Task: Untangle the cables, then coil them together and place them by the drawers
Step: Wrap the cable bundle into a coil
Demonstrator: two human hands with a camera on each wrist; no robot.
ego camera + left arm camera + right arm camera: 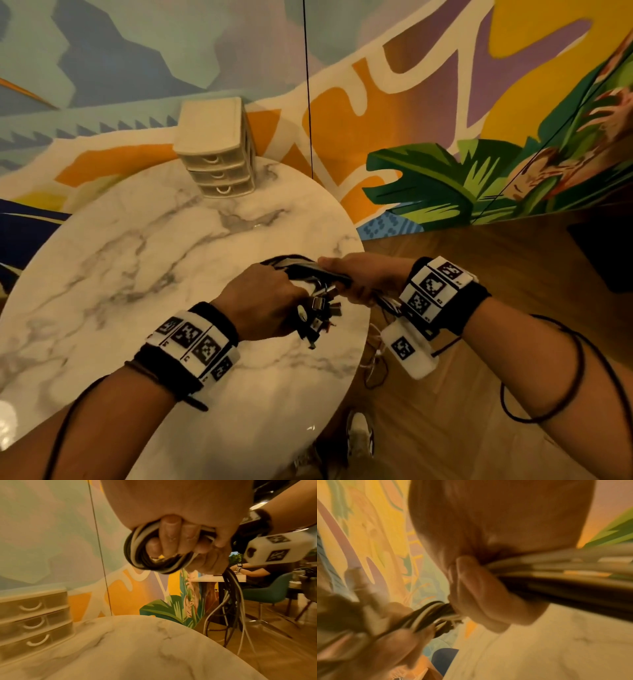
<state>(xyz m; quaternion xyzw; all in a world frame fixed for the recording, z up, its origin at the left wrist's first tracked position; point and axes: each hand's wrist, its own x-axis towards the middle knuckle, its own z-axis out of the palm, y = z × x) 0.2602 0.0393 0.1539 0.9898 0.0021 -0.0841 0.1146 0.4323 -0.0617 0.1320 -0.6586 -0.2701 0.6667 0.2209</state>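
Observation:
A bundle of black and white cables (301, 269) is held above the right edge of the round marble table (137, 240). My left hand (263, 298) grips a coiled loop of the cables (137, 555), fingers curled through it. My right hand (359, 277) grips the same bundle just to the right, the cables (556, 574) running through its fist. Several plug ends (318, 318) dangle below the left hand. Loose cable tails (231, 601) hang down past the table edge toward the floor. The small beige drawers (219, 154) stand at the table's far edge.
A painted mural wall (445, 102) rises behind the table. Wooden floor (479, 257) lies to the right. In the left wrist view a person (254, 572) sits at another table with a teal chair (267, 593). My shoe (359, 435) shows below the table edge.

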